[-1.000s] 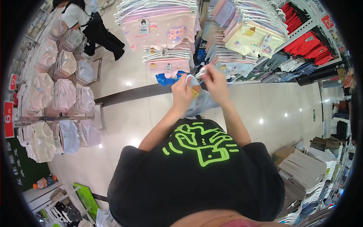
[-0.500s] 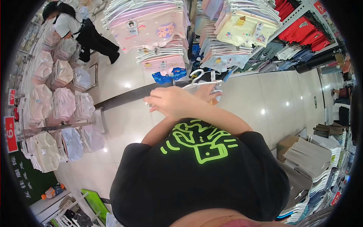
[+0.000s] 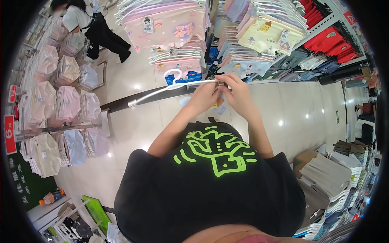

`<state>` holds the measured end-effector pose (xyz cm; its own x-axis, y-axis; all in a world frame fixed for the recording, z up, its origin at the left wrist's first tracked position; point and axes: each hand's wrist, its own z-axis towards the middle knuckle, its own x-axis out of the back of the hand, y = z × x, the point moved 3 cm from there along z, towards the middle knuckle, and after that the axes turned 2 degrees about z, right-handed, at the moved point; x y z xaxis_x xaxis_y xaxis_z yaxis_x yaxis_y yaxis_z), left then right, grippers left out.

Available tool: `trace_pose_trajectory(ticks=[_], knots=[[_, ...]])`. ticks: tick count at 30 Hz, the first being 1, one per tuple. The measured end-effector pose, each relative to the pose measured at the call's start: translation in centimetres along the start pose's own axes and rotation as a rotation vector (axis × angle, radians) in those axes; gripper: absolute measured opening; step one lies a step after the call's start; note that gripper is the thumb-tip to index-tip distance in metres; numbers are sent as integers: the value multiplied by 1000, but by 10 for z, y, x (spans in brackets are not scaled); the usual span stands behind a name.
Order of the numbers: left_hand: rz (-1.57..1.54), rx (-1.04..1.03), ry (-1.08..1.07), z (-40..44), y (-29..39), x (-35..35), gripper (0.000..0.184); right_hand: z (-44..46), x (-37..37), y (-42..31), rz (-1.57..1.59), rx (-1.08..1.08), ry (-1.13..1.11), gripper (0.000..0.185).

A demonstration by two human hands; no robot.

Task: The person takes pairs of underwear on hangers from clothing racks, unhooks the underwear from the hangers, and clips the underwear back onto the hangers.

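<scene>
A white plastic hanger (image 3: 156, 94) spans the space ahead of my chest, its hook up and its bare left end out to the left. The fingers of my right hand (image 3: 237, 96) pinch the hanger's right end, at the clip. Just beside it, my left hand (image 3: 204, 98) is closed below the hanger bar, gripping a small pale garment (image 3: 184, 101). Most of that garment is hidden behind my hands; bits of light blue and an orange print show, with a tag (image 3: 221, 109) hanging under them.
Ahead are racks of children's underwear on hangers, with pink (image 3: 166, 30) and yellow (image 3: 265, 34) pieces in front. More hanging underwear (image 3: 69, 99) lines the left. A person in black trousers (image 3: 105, 38) stands at the upper left. Grey clothes (image 3: 326, 170) hang at the lower right.
My crossed arms have uncrossed. My right hand has moved from the hanger's left side to its right end, my left hand has shifted left, and the hanger now extends leftward in view.
</scene>
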<state>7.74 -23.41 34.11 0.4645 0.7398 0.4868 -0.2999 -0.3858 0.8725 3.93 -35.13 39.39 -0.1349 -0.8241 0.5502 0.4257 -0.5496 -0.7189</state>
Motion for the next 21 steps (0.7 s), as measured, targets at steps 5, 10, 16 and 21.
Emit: trace_pose_trajectory(ticks=[5, 10, 16, 21], knots=[[2, -148, -11, -2, 20, 11, 24, -10, 1, 12, 51, -116, 75, 22], [111, -20, -138, 0, 1, 9, 23, -17, 18, 33, 24, -201, 329, 19], [-439, 153, 135, -5, -26, 23, 21, -46, 41, 77, 183, -365, 396, 12], [-1047, 194, 300, -1, -26, 38, 26, -81, 17, 89, 367, -565, 277, 11]])
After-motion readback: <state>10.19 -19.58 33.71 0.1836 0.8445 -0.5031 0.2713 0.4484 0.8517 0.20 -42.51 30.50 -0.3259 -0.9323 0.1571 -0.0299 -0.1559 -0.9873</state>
